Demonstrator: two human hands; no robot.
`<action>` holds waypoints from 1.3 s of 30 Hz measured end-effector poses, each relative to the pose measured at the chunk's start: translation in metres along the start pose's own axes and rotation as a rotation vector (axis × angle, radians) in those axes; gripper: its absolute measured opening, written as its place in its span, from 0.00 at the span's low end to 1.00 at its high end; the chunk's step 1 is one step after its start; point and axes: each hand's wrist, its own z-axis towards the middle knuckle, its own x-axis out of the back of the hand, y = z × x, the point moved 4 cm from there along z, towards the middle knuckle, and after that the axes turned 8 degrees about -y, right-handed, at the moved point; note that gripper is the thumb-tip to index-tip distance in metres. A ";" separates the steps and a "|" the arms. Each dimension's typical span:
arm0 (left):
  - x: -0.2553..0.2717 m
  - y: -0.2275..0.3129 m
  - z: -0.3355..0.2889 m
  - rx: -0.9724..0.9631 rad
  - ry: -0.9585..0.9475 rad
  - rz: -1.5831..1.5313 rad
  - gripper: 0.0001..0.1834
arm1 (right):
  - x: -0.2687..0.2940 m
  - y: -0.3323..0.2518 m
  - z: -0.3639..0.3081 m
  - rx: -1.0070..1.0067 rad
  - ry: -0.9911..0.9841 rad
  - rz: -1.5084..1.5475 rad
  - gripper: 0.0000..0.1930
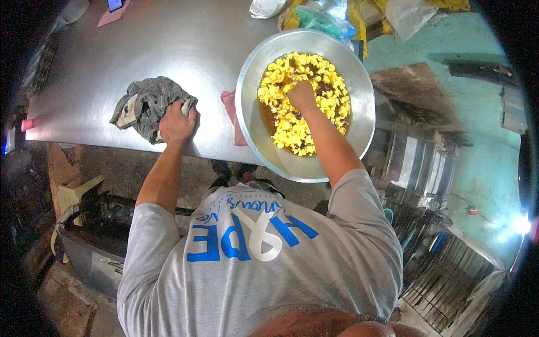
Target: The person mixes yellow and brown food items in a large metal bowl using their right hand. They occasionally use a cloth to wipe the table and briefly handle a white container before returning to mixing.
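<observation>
On the steel table [73, 95], my left hand [176, 124] rests at the near right edge of a crumpled grey checked cloth [149, 104]. Its fingers curl into the folds and hold the fabric. My right hand [302, 95] reaches into a wide metal basin [362, 106], its fingers curled into a fist. Whatever they may hold is hidden beneath the hand. Around it lie yellow popcorn-like pieces [292, 135], mixed with dark bits, with brown liquid showing at their left edge.
Beside the basin lies a pink cloth [229, 109]. Plastic bags [325, 22] crowd the far right of the table. A phone [114, 4] stands at the far left, and a pink object [27, 124] sits at the left corner. A metal rack [449, 281] is at lower right.
</observation>
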 end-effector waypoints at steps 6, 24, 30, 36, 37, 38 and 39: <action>-0.002 -0.001 0.007 -0.032 0.058 -0.028 0.23 | 0.028 0.035 0.018 0.195 0.278 -0.526 0.08; -0.001 -0.002 0.007 -0.016 0.040 -0.010 0.23 | 0.014 0.094 0.034 -0.002 -0.172 -0.593 0.13; 0.004 0.001 0.004 0.002 0.016 -0.005 0.23 | 0.035 0.089 -0.039 -0.217 0.099 0.000 0.12; 0.002 -0.002 0.005 -0.021 0.020 -0.035 0.23 | -0.012 0.073 -0.078 -0.131 0.054 -0.080 0.08; 0.003 -0.002 0.005 -0.028 0.024 -0.041 0.23 | -0.006 0.068 -0.073 -0.055 -0.012 -0.298 0.08; 0.004 -0.002 0.003 -0.034 0.025 -0.044 0.23 | 0.000 0.065 -0.065 0.024 -0.080 -0.513 0.07; 0.004 -0.003 0.001 -0.034 0.030 -0.051 0.23 | 0.005 0.056 -0.059 0.102 -0.151 -0.725 0.07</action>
